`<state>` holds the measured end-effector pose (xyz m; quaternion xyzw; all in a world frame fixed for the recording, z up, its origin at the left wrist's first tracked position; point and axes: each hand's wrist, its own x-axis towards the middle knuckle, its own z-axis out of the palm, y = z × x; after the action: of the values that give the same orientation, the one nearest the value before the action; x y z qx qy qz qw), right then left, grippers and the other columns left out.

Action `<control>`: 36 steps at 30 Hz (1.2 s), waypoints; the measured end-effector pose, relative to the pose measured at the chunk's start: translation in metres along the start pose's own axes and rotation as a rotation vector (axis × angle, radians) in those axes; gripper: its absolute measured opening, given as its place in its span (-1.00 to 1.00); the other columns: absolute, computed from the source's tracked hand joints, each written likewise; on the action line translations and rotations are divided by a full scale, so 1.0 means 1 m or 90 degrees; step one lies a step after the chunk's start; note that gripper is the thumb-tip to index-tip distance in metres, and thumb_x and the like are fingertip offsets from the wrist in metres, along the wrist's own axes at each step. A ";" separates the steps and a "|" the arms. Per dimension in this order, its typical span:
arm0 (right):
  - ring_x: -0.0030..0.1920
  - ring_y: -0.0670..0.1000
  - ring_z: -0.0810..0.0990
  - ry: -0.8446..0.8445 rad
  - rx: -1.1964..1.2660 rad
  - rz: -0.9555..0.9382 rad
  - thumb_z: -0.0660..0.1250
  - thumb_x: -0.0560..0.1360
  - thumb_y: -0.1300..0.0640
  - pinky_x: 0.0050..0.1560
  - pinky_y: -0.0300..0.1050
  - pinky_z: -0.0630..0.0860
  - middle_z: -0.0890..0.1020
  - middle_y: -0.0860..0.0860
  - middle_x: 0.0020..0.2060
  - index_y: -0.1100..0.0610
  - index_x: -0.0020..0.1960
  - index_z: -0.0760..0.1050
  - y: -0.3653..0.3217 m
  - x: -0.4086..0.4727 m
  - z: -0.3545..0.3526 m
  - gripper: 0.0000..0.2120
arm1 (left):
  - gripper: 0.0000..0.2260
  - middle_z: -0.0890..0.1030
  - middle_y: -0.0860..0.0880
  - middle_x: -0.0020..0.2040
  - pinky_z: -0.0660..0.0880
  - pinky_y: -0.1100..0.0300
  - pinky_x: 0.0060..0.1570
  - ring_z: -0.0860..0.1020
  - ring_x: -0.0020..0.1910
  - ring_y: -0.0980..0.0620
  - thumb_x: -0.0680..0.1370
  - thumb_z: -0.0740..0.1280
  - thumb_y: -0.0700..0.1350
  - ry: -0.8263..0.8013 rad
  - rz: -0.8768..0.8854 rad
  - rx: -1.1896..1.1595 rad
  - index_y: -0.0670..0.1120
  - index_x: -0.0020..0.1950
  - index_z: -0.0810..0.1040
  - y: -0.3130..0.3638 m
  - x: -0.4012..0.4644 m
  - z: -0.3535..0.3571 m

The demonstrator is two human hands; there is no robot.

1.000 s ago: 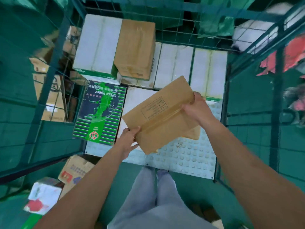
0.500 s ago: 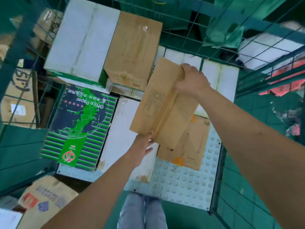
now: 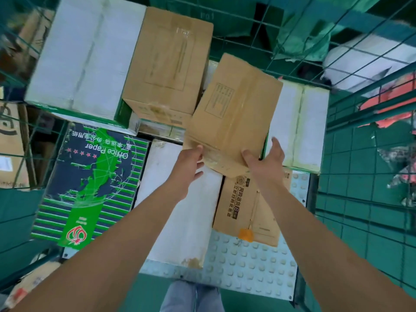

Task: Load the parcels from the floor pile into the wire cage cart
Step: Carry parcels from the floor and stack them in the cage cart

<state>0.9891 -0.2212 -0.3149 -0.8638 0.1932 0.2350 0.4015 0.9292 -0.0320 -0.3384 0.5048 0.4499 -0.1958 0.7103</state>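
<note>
Parcel: a flat brown carton (image 3: 234, 111) sat in the centre of the frame, inside the cage (image 3: 360, 70), tilted; its far end rose toward the upper right and its near edge dipped toward the hands.
Long axis: ran from lower centre up and slightly right, roughly in line with the forearms, so it pointed away from the person.
Bearing from hands: the carton lay directly ahead of both hands, above them in the frame; only its near short edge was within their reach.
Left hand (image 3: 189, 161): at the near left corner, fingers loosely curved against the taped edge; it seemed to touch, not grip, though I could not tell for certain.
Right hand (image 3: 264, 161): at the near right corner, fingers spread and fairly straight, thumb up beside the carton's right edge, holding nothing that I could see.
Nearer hand: about level; neither was clearly closer to the edge.
What lay under: the far part rested over a white box (image 3: 299, 122) at right centre and leaned beside a tall brown box (image 3: 168, 64) at upper centre; the near edge overhung a printed carton (image 3: 249, 210) at lower centre.
Other stock: an office paper box (image 3: 90, 183) at lower left, standing on the studded floor plate (image 3: 247, 271).
Judgement: placement looked nearly done; the next move probably called for a push along the long axis, away from the body, to seat it flat.
Risk: uneven support beneath might have let it rock or slide back.
</note>
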 end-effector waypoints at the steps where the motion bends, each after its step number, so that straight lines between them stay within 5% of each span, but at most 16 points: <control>1: 0.36 0.09 0.48 -0.036 0.056 0.087 0.41 0.56 -0.16 0.13 -0.08 0.51 0.23 0.05 0.56 -0.05 0.67 -0.04 0.002 -0.005 0.003 -0.13 | -0.73 0.62 0.00 0.22 0.55 0.02 0.26 0.60 0.22 0.04 0.67 0.26 0.17 0.004 -0.003 -0.002 0.02 0.23 0.53 0.002 0.000 -0.002; 5: -0.11 0.17 0.76 -0.129 0.247 0.257 0.31 0.63 -0.13 -0.09 0.05 0.72 0.48 0.01 0.34 -0.18 0.61 0.08 0.004 -0.011 0.023 -0.35 | -0.60 0.65 -0.01 0.16 0.60 0.06 0.14 0.62 0.18 0.03 0.62 0.28 0.27 0.029 -0.041 -0.009 -0.01 0.26 0.52 0.007 0.006 -0.008; 9: 0.08 0.09 0.69 -0.034 0.327 0.208 0.36 0.62 0.03 0.03 0.00 0.71 0.54 -0.09 0.18 -0.07 0.53 0.27 -0.007 0.011 0.030 -0.48 | -0.60 0.65 0.00 0.16 0.60 0.08 0.13 0.63 0.15 0.03 0.61 0.32 0.26 0.037 -0.060 0.013 -0.02 0.24 0.54 0.021 0.021 -0.006; 13: -0.06 -0.08 0.65 -0.002 0.248 0.111 0.41 0.55 0.10 0.19 0.09 0.64 0.57 -0.21 -0.01 0.02 0.46 0.33 -0.020 0.039 0.028 -0.48 | -0.63 0.64 -0.02 0.19 0.60 0.08 0.11 0.63 0.15 0.02 0.63 0.31 0.22 0.029 -0.041 0.019 -0.04 0.22 0.57 0.044 0.043 0.001; 17: 0.16 0.01 0.60 -0.010 0.218 0.063 0.45 0.50 0.11 0.31 0.07 0.56 0.57 -0.15 0.11 0.01 0.46 0.27 -0.042 0.069 0.026 -0.40 | -0.70 0.62 -0.02 0.11 0.56 0.17 0.02 0.60 0.05 0.03 0.66 0.30 0.13 0.045 -0.003 0.022 -0.08 0.17 0.56 0.071 0.066 0.008; 21: 0.27 0.15 0.52 -0.022 0.129 0.058 0.46 0.44 -0.07 0.34 0.08 0.48 0.41 0.09 0.42 0.02 0.63 0.02 -0.054 0.091 0.030 -0.08 | -0.63 0.62 -0.04 0.15 0.54 0.13 0.02 0.61 0.12 0.02 0.62 0.36 0.16 0.048 -0.006 0.022 -0.08 0.26 0.57 0.085 0.085 0.006; 26: 0.25 0.19 0.43 -0.014 0.044 0.071 0.35 0.57 -0.17 0.37 0.16 0.42 0.22 0.13 0.49 -0.01 0.64 -0.11 -0.048 0.098 0.033 -0.13 | -0.55 0.61 -0.06 0.05 0.55 0.17 -0.14 0.60 0.03 -0.03 0.58 0.42 0.17 0.081 0.012 0.035 -0.12 0.30 0.53 0.082 0.097 0.011; 28: 0.30 0.19 0.42 -0.016 0.034 0.072 0.34 0.57 -0.19 0.40 0.17 0.40 0.21 0.13 0.50 -0.02 0.64 -0.14 -0.048 0.101 0.032 -0.13 | -0.52 0.57 -0.05 -0.04 0.61 0.07 0.00 0.54 -0.09 -0.02 0.56 0.44 0.15 0.093 0.045 0.034 -0.14 0.32 0.49 0.082 0.100 0.012; 31: 0.23 0.16 0.42 -0.017 0.027 0.071 0.32 0.58 -0.19 0.39 0.15 0.40 0.20 0.12 0.50 -0.02 0.65 -0.17 -0.052 0.103 0.033 -0.11 | -0.47 0.59 -0.04 0.00 0.58 -0.11 0.24 0.61 0.01 -0.11 0.47 0.43 0.18 0.107 0.109 0.091 -0.12 0.29 0.46 0.086 0.106 0.011; 36: 0.11 0.10 0.38 -0.008 0.027 0.072 0.30 0.61 -0.18 0.21 -0.02 0.33 0.14 0.11 0.53 -0.03 0.66 -0.26 -0.051 0.103 0.036 -0.09 | -0.53 0.59 -0.02 0.19 0.59 -0.01 0.18 0.57 0.19 -0.03 0.57 0.36 0.25 0.091 0.049 0.058 -0.03 0.32 0.42 0.095 0.106 0.013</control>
<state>1.0903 -0.1768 -0.3622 -0.8412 0.2443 0.2586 0.4072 1.0590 0.0144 -0.3745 0.5662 0.4700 -0.1522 0.6598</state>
